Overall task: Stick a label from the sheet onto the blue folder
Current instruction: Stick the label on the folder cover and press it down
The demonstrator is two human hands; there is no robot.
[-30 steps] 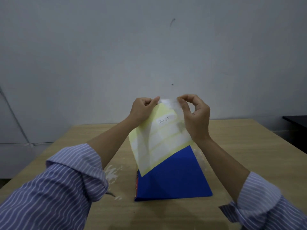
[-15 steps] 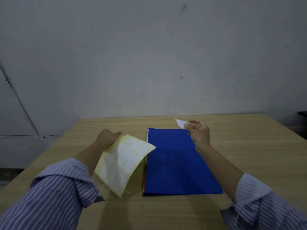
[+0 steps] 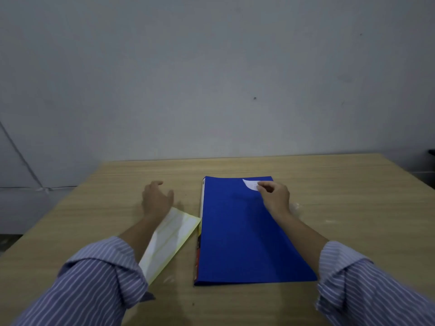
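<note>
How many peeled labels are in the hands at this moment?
1. The white label is pinched by the right hand over the far right corner of the blue folder. The left hand holds none; further labels may remain on the sheet.

table (image 3: 353, 208) right of folder (image 3: 235, 243) bare.

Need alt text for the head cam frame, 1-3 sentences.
The right hand pinches a small white label over the far right corner of a blue folder lying flat on a wooden table. The left hand hovers open over the table, its forearm across the yellow label sheet lying left of the folder. Both sleeves are striped.
</note>
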